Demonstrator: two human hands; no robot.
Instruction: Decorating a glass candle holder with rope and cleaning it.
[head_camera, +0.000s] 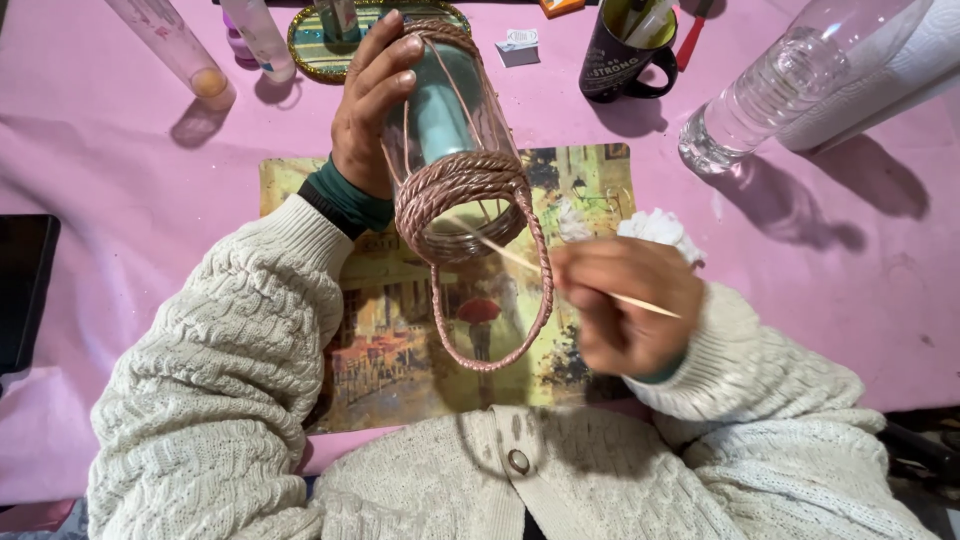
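Working a thin stick into the rope-wrapped glass jar

The left hand (372, 100) grips the glass jar (445, 120) tilted on its side above the picture placemat (400, 350), its mouth, bound in pink coiled cord (455, 195), facing near. The right hand (625, 305), blurred, pinches a thin wooden stick (560, 275) whose tip reaches the jar's rim, above the looped cord handle (500, 330). The step looks like tucking or gluing the cord; next calls for a steady jar and a fine, precise tip. A black mug (615, 55) stands far off.

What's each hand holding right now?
Left hand: closed around the jar with woven cord.
Right hand: closed, pinching a thin stick pointed into the weave.
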